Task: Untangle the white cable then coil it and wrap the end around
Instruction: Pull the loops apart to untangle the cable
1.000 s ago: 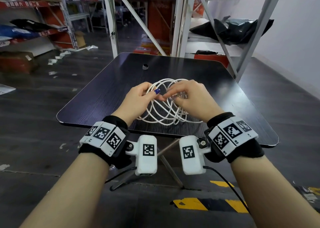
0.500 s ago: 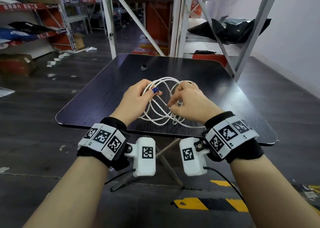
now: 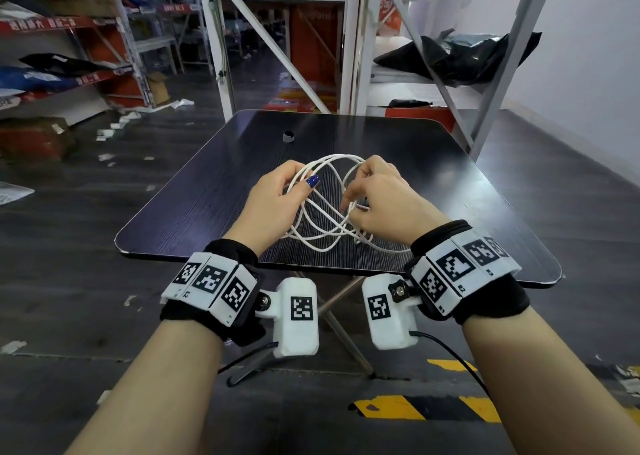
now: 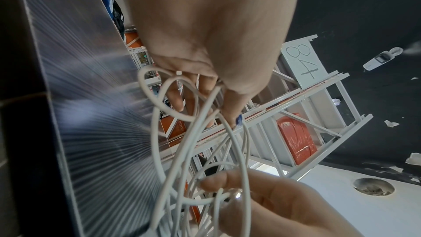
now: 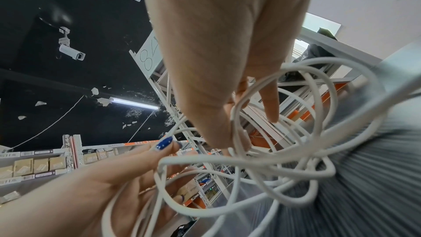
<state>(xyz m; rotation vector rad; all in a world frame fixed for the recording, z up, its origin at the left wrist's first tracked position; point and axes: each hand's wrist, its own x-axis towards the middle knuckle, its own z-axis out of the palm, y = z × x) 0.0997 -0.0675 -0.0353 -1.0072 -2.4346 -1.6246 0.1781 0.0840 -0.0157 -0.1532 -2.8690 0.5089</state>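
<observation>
A white cable hangs in several tangled loops between my two hands, just above the dark table; its lowest loops touch the tabletop. My left hand pinches a bundle of loops between the thumb with the blue nail and curled fingers. My right hand has its fingers curled round strands on the right side of the cable. In the right wrist view its thumb presses a strand. The cable ends are hidden in the tangle.
A small dark ring lies near the table's far edge. White metal shelving stands right behind the table, with black bags on a shelf at the right. Yellow-black floor tape lies below the table's near edge.
My hands were close together over the cable and have drawn apart. The loops now stand spread open between them, and the right hand has shifted to the right with its strands.
</observation>
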